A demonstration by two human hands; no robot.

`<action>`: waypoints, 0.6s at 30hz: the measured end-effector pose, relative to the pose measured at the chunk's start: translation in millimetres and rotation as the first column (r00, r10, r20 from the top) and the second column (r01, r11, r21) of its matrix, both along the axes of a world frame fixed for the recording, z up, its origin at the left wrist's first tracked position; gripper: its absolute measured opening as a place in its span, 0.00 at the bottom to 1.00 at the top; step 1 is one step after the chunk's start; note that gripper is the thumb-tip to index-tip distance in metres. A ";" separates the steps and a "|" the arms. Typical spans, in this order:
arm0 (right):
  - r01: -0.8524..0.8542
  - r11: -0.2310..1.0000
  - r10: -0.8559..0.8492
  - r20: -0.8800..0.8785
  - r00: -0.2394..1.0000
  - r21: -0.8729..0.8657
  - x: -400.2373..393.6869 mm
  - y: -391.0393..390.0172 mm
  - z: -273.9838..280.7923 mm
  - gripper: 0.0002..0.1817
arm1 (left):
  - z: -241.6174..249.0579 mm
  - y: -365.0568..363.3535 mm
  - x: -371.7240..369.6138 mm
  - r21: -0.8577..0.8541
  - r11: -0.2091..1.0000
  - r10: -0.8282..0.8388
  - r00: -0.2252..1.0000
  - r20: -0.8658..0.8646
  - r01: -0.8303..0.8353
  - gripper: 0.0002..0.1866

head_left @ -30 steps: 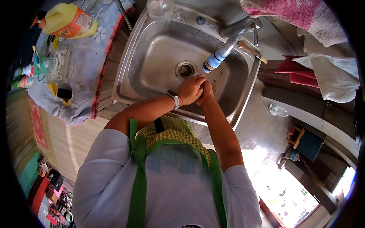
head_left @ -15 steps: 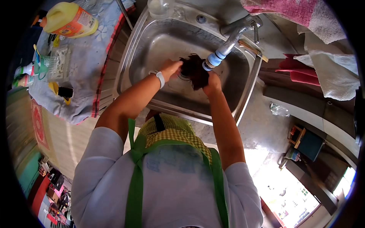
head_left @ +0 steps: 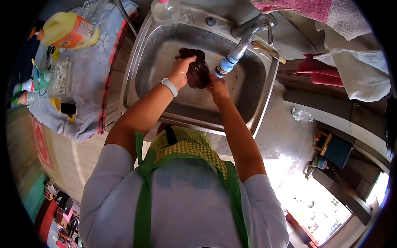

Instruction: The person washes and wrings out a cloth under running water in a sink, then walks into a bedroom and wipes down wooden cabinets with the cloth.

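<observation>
A limp, wet-looking dark brown piece (head_left: 197, 70) with ragged edges is spread between my hands over the steel sink (head_left: 159, 45); its kind cannot be told. My left hand (head_left: 180, 71), with a white band at the wrist, grips its left side, thumb on top. At its lower right edge, the fingers of my right hand (head_left: 218, 88) are closed on it. Right above that hand is the blue-and-white end of the tap (head_left: 226, 65), close to the piece's right side.
A wooden-handled tool (head_left: 269, 51) lies on the sink's right rim, and a clear bottle (head_left: 165, 11) stands at its upper left corner. To the left, a cloth-covered table (head_left: 89, 82) bears a yellow jug (head_left: 69, 31) and a black-bristled brush (head_left: 67, 108). Towels (head_left: 357, 74) hang at right.
My left hand has turned and moved up onto the dark brown piece, which now looks smoother and is stretched between both hands. The right hand has shifted slightly left. The view has shifted a little.
</observation>
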State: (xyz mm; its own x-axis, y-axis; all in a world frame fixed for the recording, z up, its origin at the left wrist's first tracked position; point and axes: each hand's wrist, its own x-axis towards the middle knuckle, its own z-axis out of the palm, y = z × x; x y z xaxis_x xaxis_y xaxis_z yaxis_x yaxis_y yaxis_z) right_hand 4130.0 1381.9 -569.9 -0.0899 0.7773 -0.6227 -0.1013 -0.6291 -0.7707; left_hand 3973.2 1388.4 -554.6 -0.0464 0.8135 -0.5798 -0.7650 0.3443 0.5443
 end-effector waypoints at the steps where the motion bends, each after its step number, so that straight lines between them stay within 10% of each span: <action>1: 0.007 1.000 -0.007 -0.005 1.000 0.000 0.0 3.2 -7.9 0.14 | 2.6 1.4 -2.2 0.000 1.000 -0.007 1.000 -0.005 0.007 0.14; 4: 0.065 0.992 -0.050 -0.139 0.989 0.110 -5.2 15.2 -17.0 0.16 | 13.3 6.2 -10.0 -0.063 0.991 -0.123 0.599 -0.791 0.121 0.17; 6: 0.081 0.978 -0.201 -0.761 0.617 -0.193 -13.2 26.0 -16.5 0.11 | 11.3 1.9 -1.5 -0.087 0.995 -0.096 0.641 -0.761 0.046 0.16; 8: -0.016 0.973 -0.196 -0.867 0.457 -0.229 -11.0 33.0 -23.0 0.12 | 1.2 -4.6 16.1 -0.225 0.970 -0.076 0.766 -0.638 -0.091 0.12; 10: -0.270 0.946 -0.157 -0.982 0.109 -0.181 -3.5 39.0 -34.5 0.13 | -4.1 -8.0 28.1 -0.283 0.951 -0.124 0.992 0.020 0.124 0.07; 11: -0.274 0.945 -0.156 -0.982 0.103 -0.179 -7.2 36.2 -28.0 0.13 | -25.9 -5.9 29.6 0.006 0.971 -0.210 0.842 0.497 0.239 0.11; 13: -0.111 0.956 -0.223 -0.921 0.320 -0.270 -14.0 21.5 -3.7 0.14 | -19.4 -3.0 40.2 0.013 0.985 -0.151 0.835 0.530 0.170 0.18; 17: 0.009 0.975 -0.217 -0.947 0.235 -0.222 -24.5 9.5 13.3 0.19 | -81.7 10.0 69.2 0.282 0.952 -0.266 0.781 0.565 0.120 0.24; 18: 0.046 0.984 -0.180 -0.956 0.230 -0.174 -27.7 11.7 9.3 0.21 | -89.3 23.8 109.2 0.079 0.996 0.052 0.993 -0.110 -0.043 0.26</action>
